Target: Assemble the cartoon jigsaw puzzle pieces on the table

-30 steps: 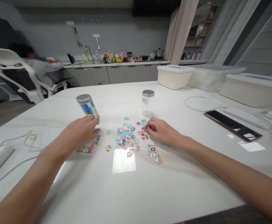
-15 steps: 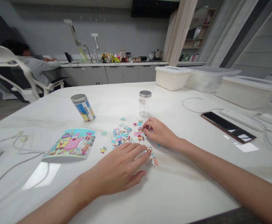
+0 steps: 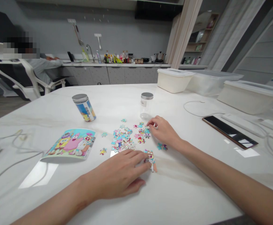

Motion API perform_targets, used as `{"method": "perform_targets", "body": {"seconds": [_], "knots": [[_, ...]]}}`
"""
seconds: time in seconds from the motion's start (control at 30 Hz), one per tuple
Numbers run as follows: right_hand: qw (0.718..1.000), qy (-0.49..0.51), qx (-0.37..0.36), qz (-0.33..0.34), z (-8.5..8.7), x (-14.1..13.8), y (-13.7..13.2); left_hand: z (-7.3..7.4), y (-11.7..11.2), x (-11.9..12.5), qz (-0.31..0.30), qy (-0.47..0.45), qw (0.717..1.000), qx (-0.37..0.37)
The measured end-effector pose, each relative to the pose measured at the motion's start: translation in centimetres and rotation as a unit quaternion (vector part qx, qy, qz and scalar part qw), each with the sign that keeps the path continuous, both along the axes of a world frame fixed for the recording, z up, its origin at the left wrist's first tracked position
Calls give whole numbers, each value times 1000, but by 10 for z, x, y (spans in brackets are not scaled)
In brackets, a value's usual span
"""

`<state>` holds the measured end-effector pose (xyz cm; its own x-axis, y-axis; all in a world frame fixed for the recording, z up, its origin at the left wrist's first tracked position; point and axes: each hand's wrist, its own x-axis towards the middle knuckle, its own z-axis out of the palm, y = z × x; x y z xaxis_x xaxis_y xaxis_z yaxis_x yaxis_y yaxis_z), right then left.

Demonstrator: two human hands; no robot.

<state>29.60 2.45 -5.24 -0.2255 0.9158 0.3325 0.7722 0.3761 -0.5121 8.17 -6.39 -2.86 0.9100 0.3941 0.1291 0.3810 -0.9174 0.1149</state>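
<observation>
Loose jigsaw puzzle pieces [image 3: 122, 136] lie in a colourful heap in the middle of the white table. My left hand [image 3: 122, 172] rests flat below the heap, fingers stretched out. Its fingertips touch a small joined puzzle section [image 3: 151, 157], partly covering it. My right hand [image 3: 161, 129] is at the right edge of the heap, thumb and fingers curled together in a pinch on a puzzle piece [image 3: 148, 129], mostly hidden by the fingertips. A pair of joined pieces [image 3: 162, 146] lies below the right wrist. Left of the heap is a cartoon picture sheet [image 3: 72, 143], slightly curved.
Behind the pieces stand a clear jar [image 3: 146, 106] and a printed jar [image 3: 84, 107], both with metal lids. A phone [image 3: 229, 131], cables and lidded bins [image 3: 174, 82] are on the right. A person [image 3: 41, 70] sits at the far left.
My right hand has shifted slightly up and right, uncovering the pieces by its wrist. My left hand and the joined section beneath its fingers have moved slightly down.
</observation>
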Motion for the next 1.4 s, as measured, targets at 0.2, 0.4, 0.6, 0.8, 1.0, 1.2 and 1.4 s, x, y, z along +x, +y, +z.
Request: {"method": "perform_targets", "body": {"seconds": [0.2, 0.4, 0.6, 0.8, 1.0, 1.2, 1.4], "knots": [[996, 84, -24, -19, -2, 3, 5, -1, -1, 0, 13, 17, 998, 51], [989, 134, -49, -27, -4, 9, 9, 2, 5, -4, 64, 44, 991, 107], [984, 151, -91, -36, -4, 8, 9, -18, 8, -8, 303, 10, 943, 139], [983, 165, -79, -28, -4, 7, 8, -36, 15, -15, 362, 29, 932, 18], [973, 216, -76, -42, -2, 9, 9, -34, 17, -13, 365, 35, 930, -4], [969, 233, -60, -51, -2, 11, 11, -34, 21, -17, 442, 1, 891, 106], [970, 228, -53, -59, -7, 13, 14, -32, 26, -31, 419, 10, 906, 50]]}}
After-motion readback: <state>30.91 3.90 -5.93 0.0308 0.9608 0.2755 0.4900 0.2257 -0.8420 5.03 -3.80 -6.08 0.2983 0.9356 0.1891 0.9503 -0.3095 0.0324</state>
